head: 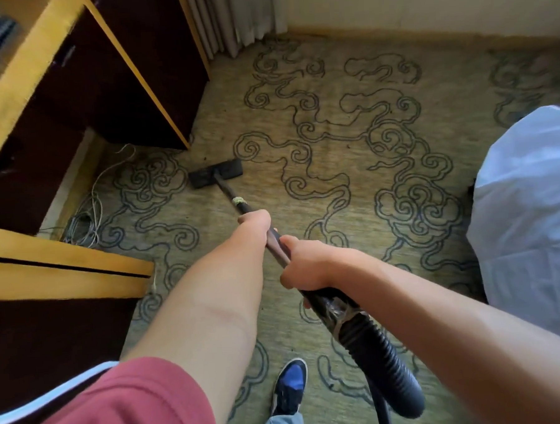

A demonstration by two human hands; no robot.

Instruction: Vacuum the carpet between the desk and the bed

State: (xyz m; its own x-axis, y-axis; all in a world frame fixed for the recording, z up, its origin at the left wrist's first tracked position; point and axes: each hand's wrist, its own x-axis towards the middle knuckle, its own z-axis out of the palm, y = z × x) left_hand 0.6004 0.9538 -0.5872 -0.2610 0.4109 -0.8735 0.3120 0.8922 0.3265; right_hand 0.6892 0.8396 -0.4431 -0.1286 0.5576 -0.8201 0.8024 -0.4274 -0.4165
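A dark vacuum wand (pixel 231 196) runs from my hands down to a flat black floor head (pixel 216 173), which rests on the green patterned carpet (pixel 333 144) just in front of the desk (pixel 81 102). My left hand (pixel 255 221) grips the wand further down. My right hand (pixel 304 267) holds it nearer me, just above the ribbed black hose (pixel 377 359). The bed with white bedding (pixel 528 215) fills the right edge.
Loose grey cables (pixel 87 218) lie on the carpet under the desk opening. A wooden drawer unit (pixel 64 275) juts out at the left. Curtains (pixel 226 20) hang at the far wall. My blue and black shoe (pixel 289 386) stands on the carpet below the hose.
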